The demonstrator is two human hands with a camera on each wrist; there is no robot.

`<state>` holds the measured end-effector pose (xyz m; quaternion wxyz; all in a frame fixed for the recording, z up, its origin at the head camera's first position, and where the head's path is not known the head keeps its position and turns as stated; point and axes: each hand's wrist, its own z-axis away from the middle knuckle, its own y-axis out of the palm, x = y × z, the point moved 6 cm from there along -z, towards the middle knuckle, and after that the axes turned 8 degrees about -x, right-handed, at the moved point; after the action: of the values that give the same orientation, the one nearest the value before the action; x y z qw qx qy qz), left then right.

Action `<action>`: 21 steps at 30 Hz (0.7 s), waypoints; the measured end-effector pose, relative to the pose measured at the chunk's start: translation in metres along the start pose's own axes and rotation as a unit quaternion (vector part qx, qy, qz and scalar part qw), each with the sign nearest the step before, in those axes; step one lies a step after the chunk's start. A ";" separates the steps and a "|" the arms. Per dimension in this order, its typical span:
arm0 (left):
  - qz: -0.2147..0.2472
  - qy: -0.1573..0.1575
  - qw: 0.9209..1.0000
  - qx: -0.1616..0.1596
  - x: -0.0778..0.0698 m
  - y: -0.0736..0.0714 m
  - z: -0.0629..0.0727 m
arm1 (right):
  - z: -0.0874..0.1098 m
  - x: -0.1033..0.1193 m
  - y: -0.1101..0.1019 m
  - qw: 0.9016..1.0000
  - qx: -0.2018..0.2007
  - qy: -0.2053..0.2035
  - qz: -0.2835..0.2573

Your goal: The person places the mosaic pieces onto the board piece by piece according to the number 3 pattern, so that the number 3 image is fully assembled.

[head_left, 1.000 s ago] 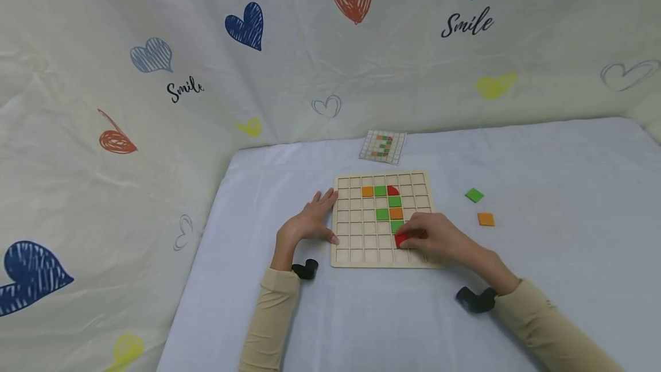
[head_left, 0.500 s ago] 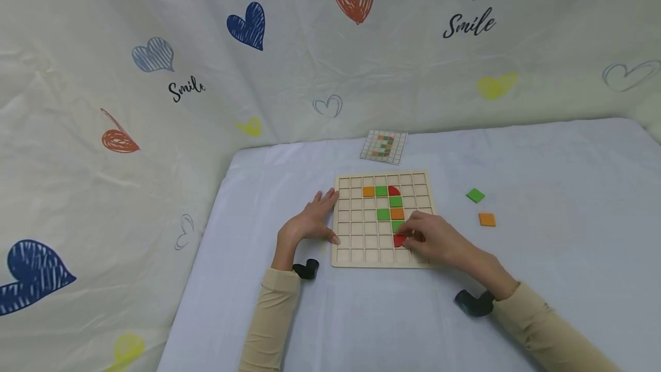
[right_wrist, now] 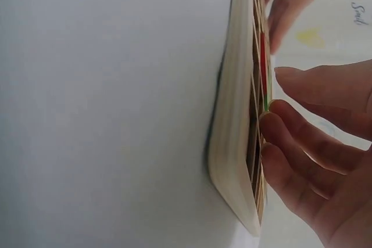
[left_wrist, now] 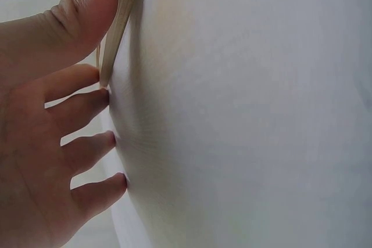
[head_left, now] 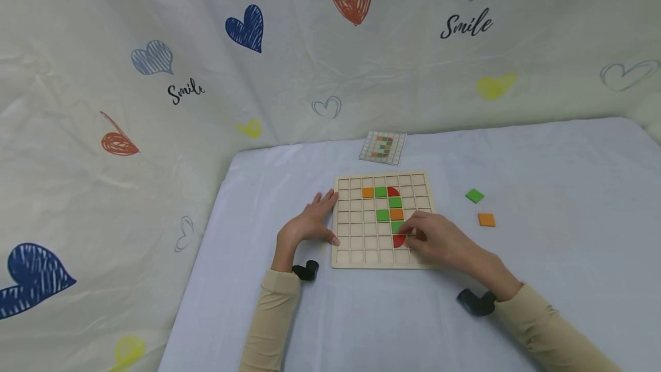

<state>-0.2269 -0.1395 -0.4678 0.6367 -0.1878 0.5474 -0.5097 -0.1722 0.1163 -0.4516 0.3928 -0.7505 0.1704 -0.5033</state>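
Note:
A pale wooden grid board lies on the table, its cells holding several orange, green and red tiles. My left hand lies at the board's left edge with fingers spread; in the left wrist view, the left hand has its thumb against the wooden rim. Over the lower right of the board is my right hand, beside a red quarter-round tile lying in a cell below a green tile. From the right wrist view, the right hand has thumb and fingertips apart with nothing pinched between them.
Behind the board lies a printed pattern card. A loose green tile and an orange tile are on the white cloth to the right. Black wrist devices sit at both wrists.
The red quarter-round tile now lies flat in its cell. My right fingers have let go of it and drawn slightly to the right. The left hand has stayed in place.

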 end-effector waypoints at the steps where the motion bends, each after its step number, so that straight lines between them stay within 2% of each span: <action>1: 0.001 0.001 1.000 0.000 0.000 0.000 0.000 | 0.000 -0.001 -0.002 1.000 -0.002 0.002 0.001; 6: -0.001 0.001 1.000 -0.003 0.000 0.000 0.000 | -0.001 -0.007 -0.013 1.000 -0.012 0.009 0.010; 21: -0.007 0.001 1.000 -0.003 0.001 0.001 -0.001 | -0.003 -0.034 -0.045 0.995 -0.021 0.079 0.051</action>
<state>-0.2275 -0.1398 -0.4691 0.6316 -0.1933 0.5483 -0.5129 -0.1956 0.1660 -0.4381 0.3873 -0.7068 0.2498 -0.5366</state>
